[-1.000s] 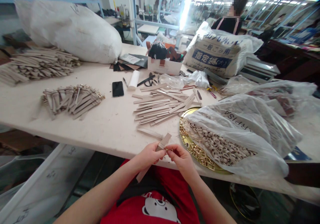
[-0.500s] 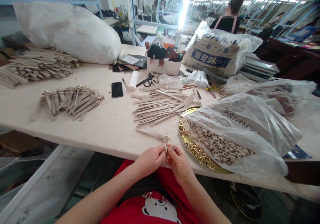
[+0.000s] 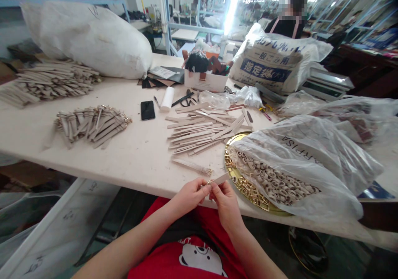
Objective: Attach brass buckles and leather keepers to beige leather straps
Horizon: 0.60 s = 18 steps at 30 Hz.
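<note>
Close together at the table's front edge, my left hand [image 3: 194, 192] and my right hand [image 3: 224, 196] are both closed in pinches. A beige strap [image 3: 220, 178] is in the right fingers, its flat end sticking out to the upper right. Between the fingertips shows a small gold buckle [image 3: 209, 182], pinched by the left hand and partly hidden. Just beyond lies another strap with a gold buckle [image 3: 192, 166]. Farther back is a loose pile of beige strips [image 3: 199, 134]. Right of my hands, a gold tray [image 3: 234, 172] holds many gold buckles, partly covered by a clear bag of beige loops [image 3: 276, 179].
Buckled straps [image 3: 93, 124] lie bundled at left, behind them a big strip pile [image 3: 56, 80] and a white sack [image 3: 90, 38]. A phone [image 3: 147, 110], a white roll [image 3: 167, 98], scissors [image 3: 187, 99] and a white box [image 3: 205, 82] stand mid-table. A person [image 3: 287, 22] is beyond.
The strap in my right hand now sticks out farther to the upper right beyond the fingers. Both hands stay close together. The whole view has shifted slightly.
</note>
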Motion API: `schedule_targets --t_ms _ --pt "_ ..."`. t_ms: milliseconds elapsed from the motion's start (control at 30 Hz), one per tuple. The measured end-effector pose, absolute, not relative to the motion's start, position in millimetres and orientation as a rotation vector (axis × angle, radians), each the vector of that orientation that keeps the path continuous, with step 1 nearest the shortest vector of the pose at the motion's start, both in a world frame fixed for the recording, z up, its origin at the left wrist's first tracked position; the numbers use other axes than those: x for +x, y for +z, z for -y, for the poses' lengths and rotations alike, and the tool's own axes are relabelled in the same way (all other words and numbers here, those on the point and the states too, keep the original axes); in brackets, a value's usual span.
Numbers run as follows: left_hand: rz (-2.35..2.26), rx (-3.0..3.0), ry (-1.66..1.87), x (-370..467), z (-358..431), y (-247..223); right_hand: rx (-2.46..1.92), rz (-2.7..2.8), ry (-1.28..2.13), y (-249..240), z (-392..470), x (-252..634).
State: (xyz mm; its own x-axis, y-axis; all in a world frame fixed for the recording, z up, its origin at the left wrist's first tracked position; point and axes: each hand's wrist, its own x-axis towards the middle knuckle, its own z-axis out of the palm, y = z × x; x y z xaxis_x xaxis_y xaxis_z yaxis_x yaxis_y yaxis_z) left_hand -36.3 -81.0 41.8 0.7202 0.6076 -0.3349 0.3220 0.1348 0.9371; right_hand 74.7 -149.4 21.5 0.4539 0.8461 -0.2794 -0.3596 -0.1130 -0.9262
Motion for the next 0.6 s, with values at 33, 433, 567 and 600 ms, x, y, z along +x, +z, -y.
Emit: schedule_targets --t_ms 33,433,567,600 --pt "-0.812 1.418 0.22 -36.7 80.9 38.9 -1.336 0.506 1.085 20.4 151.1 73.4" --pt "-0.782 1.262 0.256 -42.7 80.2 29.0 -1.253 0.524 1.27 24.6 157.1 74.4" --pt "-0.815 1.282 0.24 -46.5 79.8 27.7 -1.127 0.421 1.363 25.5 158.4 72.8" --pt "-0.829 1.278 0.239 -47.2 80.2 27.0 -1.114 0.387 1.374 26.1 158.2 72.8"
